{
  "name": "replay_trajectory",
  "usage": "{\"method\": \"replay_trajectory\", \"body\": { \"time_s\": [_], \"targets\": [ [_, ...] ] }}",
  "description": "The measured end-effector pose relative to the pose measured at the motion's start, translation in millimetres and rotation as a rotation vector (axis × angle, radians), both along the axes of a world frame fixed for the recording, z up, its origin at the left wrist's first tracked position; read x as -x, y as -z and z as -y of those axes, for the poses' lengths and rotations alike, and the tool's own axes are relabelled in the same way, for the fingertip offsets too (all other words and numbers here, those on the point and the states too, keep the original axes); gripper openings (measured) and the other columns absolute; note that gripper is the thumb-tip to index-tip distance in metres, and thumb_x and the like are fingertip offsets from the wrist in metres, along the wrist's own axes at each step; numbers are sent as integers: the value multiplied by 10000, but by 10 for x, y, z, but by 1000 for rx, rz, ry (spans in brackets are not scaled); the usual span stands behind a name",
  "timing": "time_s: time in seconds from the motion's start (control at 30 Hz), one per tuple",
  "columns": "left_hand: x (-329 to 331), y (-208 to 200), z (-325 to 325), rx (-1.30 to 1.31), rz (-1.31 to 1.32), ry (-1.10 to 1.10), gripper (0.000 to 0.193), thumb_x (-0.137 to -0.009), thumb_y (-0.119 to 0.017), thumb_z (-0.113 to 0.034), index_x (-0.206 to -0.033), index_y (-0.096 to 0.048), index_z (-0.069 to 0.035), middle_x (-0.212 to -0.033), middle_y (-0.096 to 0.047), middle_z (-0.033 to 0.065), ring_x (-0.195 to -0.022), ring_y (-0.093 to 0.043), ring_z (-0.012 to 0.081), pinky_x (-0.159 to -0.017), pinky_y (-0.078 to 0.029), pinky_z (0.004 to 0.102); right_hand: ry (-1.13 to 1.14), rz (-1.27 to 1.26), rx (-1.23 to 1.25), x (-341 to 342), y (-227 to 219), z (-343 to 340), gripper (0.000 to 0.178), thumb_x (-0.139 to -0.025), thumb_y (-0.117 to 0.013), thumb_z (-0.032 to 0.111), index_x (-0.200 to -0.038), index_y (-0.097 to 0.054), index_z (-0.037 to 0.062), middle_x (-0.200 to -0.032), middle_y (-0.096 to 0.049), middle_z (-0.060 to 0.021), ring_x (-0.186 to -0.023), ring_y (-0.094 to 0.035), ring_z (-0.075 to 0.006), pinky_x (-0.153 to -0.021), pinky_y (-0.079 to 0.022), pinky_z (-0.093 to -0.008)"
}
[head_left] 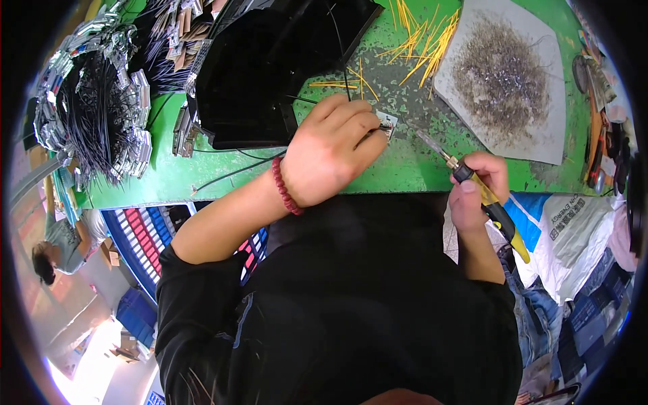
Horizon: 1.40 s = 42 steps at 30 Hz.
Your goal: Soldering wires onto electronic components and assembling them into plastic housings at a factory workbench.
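Observation:
My right hand point(479, 189) is wrapped round a yellow and black soldering iron point(501, 217). The iron's metal tip points up and left, short of my left hand. Over the green workbench, my left hand point(337, 148) has its fingers curled, with a red bead bracelet at the wrist. A small pale piece point(388, 123) shows at its fingertips; its exact kind cannot be made out. A thin black wire point(339, 44) rises beyond the left hand. Just left of that hand stands a large glossy black tray or panel point(250, 88).
Bundles of black wires with silvery metal ends point(94, 108) lie at the far left. Yellow strips point(422, 44) are scattered at the back. A grey board point(540, 40) with dark debris lies right, beside tools point(597, 142) along the edge. A person point(64, 246) is at the left.

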<state>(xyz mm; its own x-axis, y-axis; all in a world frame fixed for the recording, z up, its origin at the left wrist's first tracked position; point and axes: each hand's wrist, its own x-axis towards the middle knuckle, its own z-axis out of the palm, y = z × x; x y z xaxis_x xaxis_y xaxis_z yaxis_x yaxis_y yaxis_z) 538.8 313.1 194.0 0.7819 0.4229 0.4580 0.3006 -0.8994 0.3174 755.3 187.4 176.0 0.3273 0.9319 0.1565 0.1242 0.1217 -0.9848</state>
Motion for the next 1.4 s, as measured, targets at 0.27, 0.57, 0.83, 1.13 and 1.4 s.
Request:
{"method": "replay_trajectory", "body": {
  "time_s": [0.27, 0.57, 0.83, 1.13, 1.4],
  "targets": [
    [50, -17, 49, -1, -50, 14, 226, -702, -625, -102, -917, -656, -42, -961, -610, 83, -992, -602, 248, -891, -470, 414, -132, -64, -58, -69, 64, 34, 319, -848, -710, 194, -1034, -516, 21, -830, -552, -59, -658, -446, -79, -599, -366, -230],
    [52, -37, 68, 7, -80, 6, 235, -713, -621, -110, -933, -657, -35, -963, -606, 89, -999, -598, 251, -904, -467, 418, -196, 133, -130, -67, 58, -21, 268, -767, -723, 143, -939, -575, -1, -747, -597, -105, -538, -448, -90, -479, -331, -230],
    [44, -37, 73, 15, -78, -1, 227, -718, -618, -106, -929, -655, -33, -957, -604, 88, -1001, -595, 247, -904, -466, 421, -213, 165, -116, -57, 23, -57, 253, -734, -716, 107, -921, -587, -5, -732, -596, -100, -535, -461, -96, -481, -341, -232],
    [59, -39, 69, 43, -114, -8, 275, -720, -613, -109, -986, -672, -77, -1020, -604, 78, -1041, -611, 247, -921, -457, 403, -214, 153, -155, -49, 31, -69, 258, -760, -721, 117, -931, -571, -5, -722, -582, -102, -538, -451, -104, -486, -338, -238],
    [41, -30, 59, 30, -76, 3, 242, -715, -612, -113, -937, -655, -26, -961, -603, 95, -1007, -592, 253, -910, -463, 424, -177, 169, -187, -75, 76, -17, 285, -786, -724, 152, -943, -552, -10, -716, -579, -112, -529, -427, -100, -475, -315, -239]
  ]
}}
